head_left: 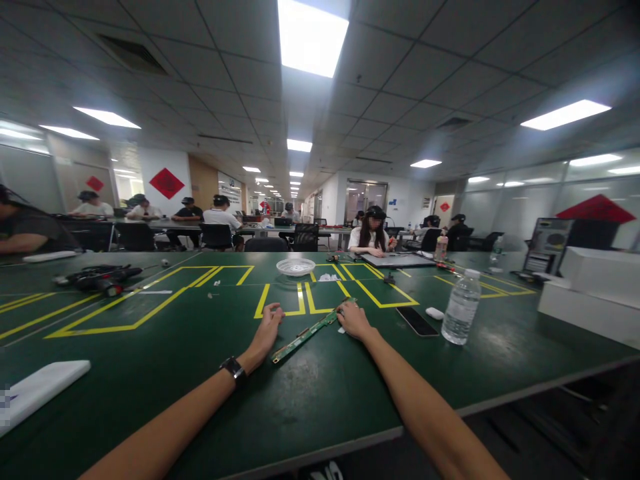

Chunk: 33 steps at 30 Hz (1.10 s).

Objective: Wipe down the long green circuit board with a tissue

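A long, narrow green circuit board [305, 335] lies slantwise over the green table, its near end pointing left toward me. My right hand [353, 320] has its fingers closed on the far end of the board and covers part of it. A small white piece [342, 330] shows beside that hand. To the left of the board rests my left hand [269, 329], a watch on its wrist. Its fingers are loosely bent and apart, holding nothing, with a gap between them and the board.
Beyond my hands stands a white basket [296, 267] among yellow tape outlines. On the right are a black phone [417, 321], a white case [435, 313], a water bottle [461, 308] and white boxes [590, 300]. Black tools [103, 277] lie at left. A person [373, 233] sits opposite.
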Each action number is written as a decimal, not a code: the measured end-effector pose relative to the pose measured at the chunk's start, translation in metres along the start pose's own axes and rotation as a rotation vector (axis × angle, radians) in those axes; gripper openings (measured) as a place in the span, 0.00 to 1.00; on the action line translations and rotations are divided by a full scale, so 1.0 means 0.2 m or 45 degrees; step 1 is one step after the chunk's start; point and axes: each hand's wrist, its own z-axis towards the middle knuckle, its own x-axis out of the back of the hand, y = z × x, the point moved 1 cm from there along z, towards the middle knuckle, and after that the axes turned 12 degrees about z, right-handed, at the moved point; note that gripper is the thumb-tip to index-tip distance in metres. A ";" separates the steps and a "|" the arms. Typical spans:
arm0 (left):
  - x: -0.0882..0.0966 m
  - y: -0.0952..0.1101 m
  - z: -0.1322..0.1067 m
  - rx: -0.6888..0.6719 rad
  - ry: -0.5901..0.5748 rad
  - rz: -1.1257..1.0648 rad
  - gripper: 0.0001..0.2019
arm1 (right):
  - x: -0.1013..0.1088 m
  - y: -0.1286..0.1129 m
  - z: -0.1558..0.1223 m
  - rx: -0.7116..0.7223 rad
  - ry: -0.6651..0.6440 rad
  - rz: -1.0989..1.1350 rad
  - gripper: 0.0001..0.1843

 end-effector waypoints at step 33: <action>-0.04 0.03 -0.04 -0.197 -0.181 0.008 0.21 | 0.06 -0.03 -0.02 -0.136 -0.011 -0.056 0.26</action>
